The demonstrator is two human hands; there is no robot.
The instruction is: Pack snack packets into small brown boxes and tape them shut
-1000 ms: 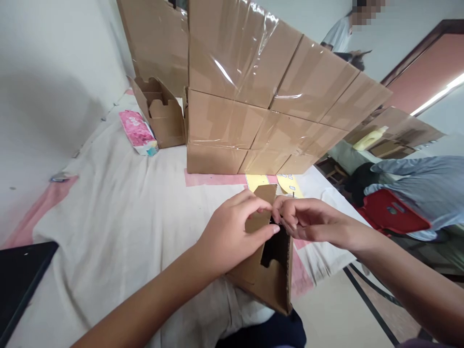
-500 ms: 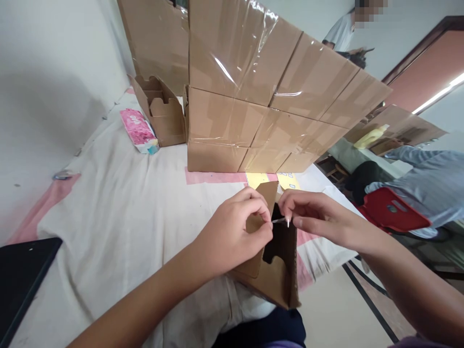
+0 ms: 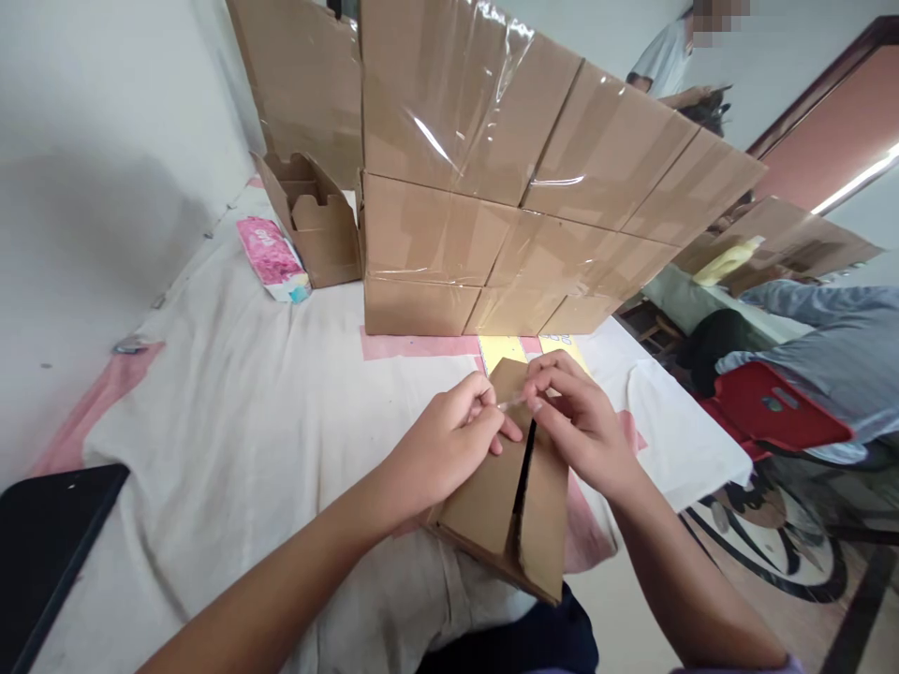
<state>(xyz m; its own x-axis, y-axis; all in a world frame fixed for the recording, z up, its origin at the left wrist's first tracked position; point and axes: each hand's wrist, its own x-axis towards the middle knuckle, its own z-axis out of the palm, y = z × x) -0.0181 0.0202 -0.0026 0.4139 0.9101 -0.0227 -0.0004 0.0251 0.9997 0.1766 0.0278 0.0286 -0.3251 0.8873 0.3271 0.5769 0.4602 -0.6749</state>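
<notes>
A small brown cardboard box stands at the table's near edge, its two top flaps folded nearly flat with a narrow dark gap between them. Over the far end of that gap, a short strip of clear tape is stretched between my hands. My left hand pinches one end of it, the other fingers resting on the left flap. At the opposite end, my right hand pinches the strip with thumb and fingers, just above the right flap.
A wall of stacked, taped cartons rises behind the box. Further left stand an open divided carton and a pink packet. A black flat object lies at the left edge. A person sits on a red chair at right.
The box's flaps have come down from standing open to nearly flat. Both hands have shifted slightly left and up, the right one now over the flaps, the strip still between them.
</notes>
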